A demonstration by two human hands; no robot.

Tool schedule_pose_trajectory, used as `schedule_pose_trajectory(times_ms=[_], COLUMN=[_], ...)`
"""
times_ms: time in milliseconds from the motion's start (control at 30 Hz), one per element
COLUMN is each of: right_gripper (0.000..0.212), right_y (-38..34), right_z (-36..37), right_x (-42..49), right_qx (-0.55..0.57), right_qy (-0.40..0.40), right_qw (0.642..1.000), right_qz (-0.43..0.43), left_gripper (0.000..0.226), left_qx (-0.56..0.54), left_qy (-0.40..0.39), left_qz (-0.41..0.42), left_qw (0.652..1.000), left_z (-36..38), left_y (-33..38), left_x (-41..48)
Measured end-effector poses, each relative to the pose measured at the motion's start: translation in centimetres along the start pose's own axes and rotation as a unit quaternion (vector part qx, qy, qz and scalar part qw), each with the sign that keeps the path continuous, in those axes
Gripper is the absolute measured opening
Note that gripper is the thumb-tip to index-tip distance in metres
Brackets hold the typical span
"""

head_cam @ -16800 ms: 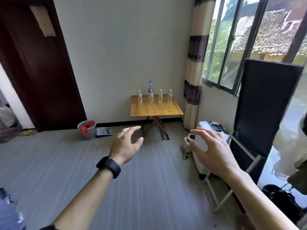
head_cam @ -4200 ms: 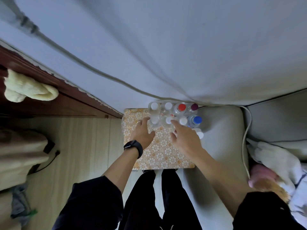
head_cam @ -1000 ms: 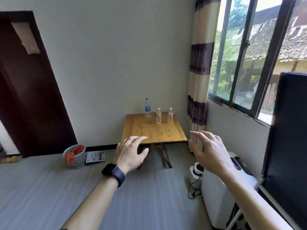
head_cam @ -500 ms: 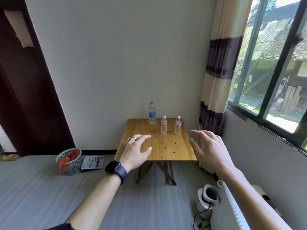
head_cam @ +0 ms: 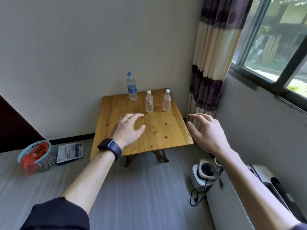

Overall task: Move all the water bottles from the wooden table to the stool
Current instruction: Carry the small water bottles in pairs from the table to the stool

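left grip (head_cam: 127, 130) apart, fingers relaxed, holding nothing, hanging over the near half of the table (head_cam: 157, 133). right grip (head_cam: 207, 135) likewise apart and empty, just off the table's right edge. three bottles upright near the far edge: blue-capped bottle (head_cam: 131, 87) closest to the wall, middle bottle (head_cam: 149, 102) and right-hand bottle (head_cam: 167, 101) beside it, none touched. stool not in view. step, by my reading: approach for a pick-up. next move calls for a longer reach, then fingers closing round a bottle body.
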State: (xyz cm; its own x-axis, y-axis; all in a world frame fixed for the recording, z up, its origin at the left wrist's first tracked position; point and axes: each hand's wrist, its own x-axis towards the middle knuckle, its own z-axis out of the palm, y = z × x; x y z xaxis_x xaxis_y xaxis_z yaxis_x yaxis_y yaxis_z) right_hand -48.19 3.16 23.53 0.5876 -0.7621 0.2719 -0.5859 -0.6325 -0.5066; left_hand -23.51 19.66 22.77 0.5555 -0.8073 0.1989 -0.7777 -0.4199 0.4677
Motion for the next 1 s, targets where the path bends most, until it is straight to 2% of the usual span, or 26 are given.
schedule_pose_trajectory(times_ms=[267, 600, 733, 1000], right_gripper=[0.043, 0.047, 0.045, 0.051], right_y=[5.3, 10.6, 11.0, 11.0], right_z=[7.5, 17.7, 21.7, 28.5], right_x=[13.4, 31.8, 36.0, 43.5], right_qx=[-0.001, 0.003, -0.002, -0.019], right_qy=[-0.044, -0.151, -0.198, -0.231], right_qw=[0.998, 0.987, 0.978, 0.966], right_qz=[0.042, 0.056, 0.067, 0.115], left_gripper=[0.043, 0.042, 0.043, 0.053], left_qx=[-0.021, -0.034, -0.019, -0.04], left_qy=[-0.088, -0.113, -0.141, -0.177], left_qz=[-0.004, -0.09, -0.109, -0.136], left_qw=[0.996, 0.989, 0.984, 0.974], left_z=[9.0, 14.9, 16.7, 20.2], left_y=[-3.1, -8.4, -11.4, -17.5], left_x=[14.1, 30.5, 33.9, 43.6])
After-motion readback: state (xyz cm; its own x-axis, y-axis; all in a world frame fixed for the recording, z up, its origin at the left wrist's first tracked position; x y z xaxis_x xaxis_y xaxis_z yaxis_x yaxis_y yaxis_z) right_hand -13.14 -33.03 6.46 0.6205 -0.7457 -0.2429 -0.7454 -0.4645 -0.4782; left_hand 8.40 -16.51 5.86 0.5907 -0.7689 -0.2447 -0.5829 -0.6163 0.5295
